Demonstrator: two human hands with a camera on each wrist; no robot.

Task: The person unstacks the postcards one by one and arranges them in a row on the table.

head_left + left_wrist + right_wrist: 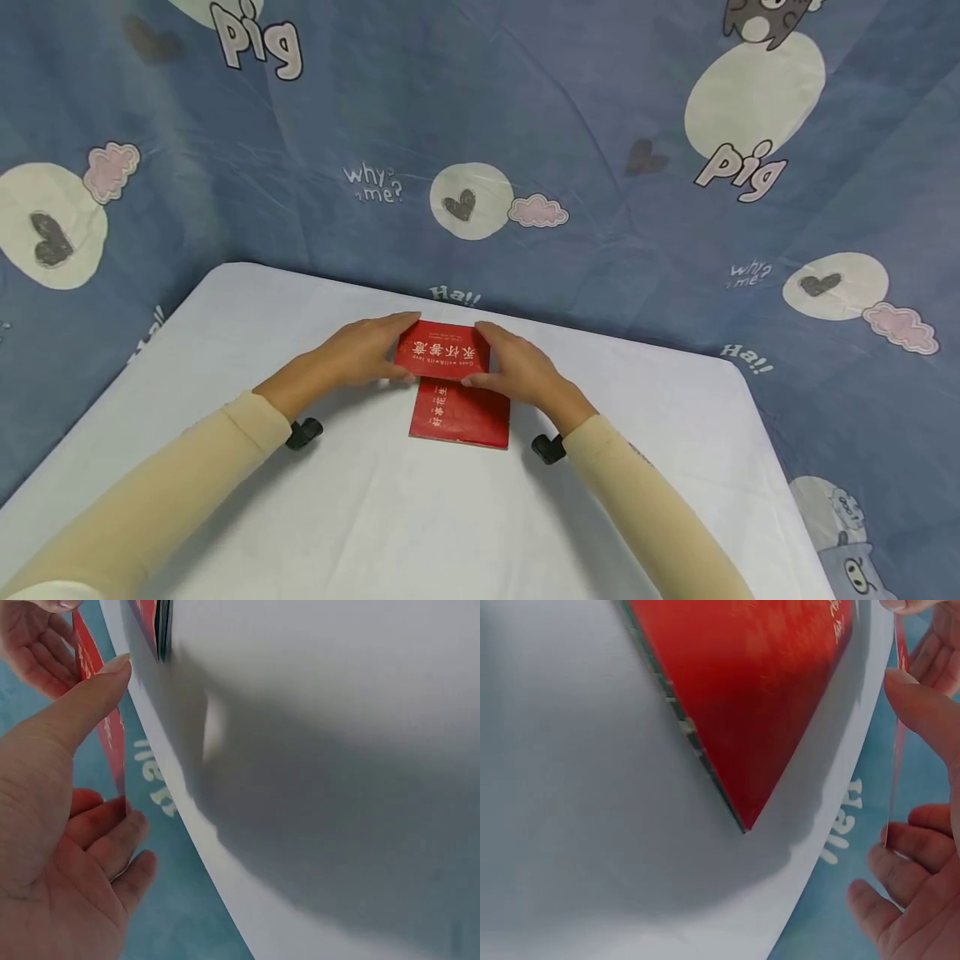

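Between my two hands is a thin red envelope [444, 348] with gold-white lettering, raised above the table. My left hand [367, 350] pinches its left end, thumb at the near edge and fingers at the far edge. The right hand [521, 367] grips the opposite end in the same way. Both wrist views show the held envelope [88, 656] nearly edge-on. Just nearer to me, a stack of red envelopes [461, 417] lies flat on the table, its far part hidden beneath the held one. Layered edges of this stack [742, 697] show in the right wrist view.
A white cloth covers the table [360, 517], whose back edge runs close behind the hands. Blue fabric [525, 100] printed with hearts, clouds and words hangs behind it. Small black devices [304, 433] sit at both wrists.
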